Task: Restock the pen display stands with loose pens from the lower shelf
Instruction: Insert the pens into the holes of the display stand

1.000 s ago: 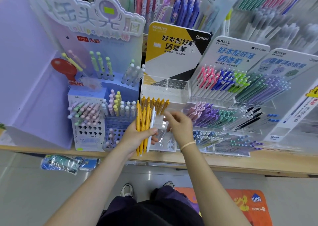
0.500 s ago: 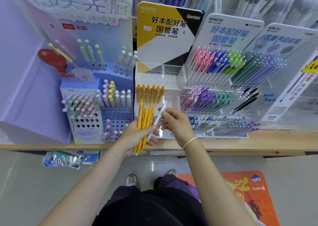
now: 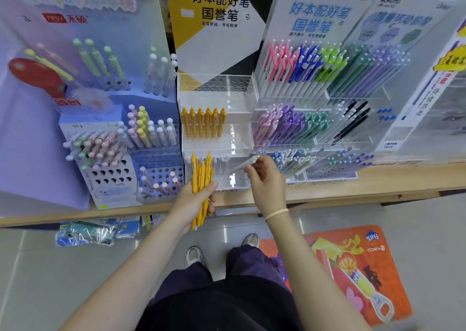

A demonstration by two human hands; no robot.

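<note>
the left hand [image 3: 195,199] is wrapped around a bundle of yellow pens [image 3: 201,179], held upright just in front of the near edge of the wooden shelf [image 3: 353,192]. the right hand [image 3: 264,179] pinches one pale pen [image 3: 245,163] between thumb and fingertips, tilted up to the right, blurred, over the lowest tier of the clear acrylic stand [image 3: 216,99]. that stand's top tier shows open holes; its middle tier holds a row of six yellow pens [image 3: 204,122] at its left, with bare room to the right of them. the blue stand [image 3: 156,154] sits just left, the kokuyo racks [image 3: 302,91] tight against the right side. on the floor, packets [image 3: 85,232] lie under the shelf lip at left, and an orange mat [image 3: 353,267] at near right.
</note>
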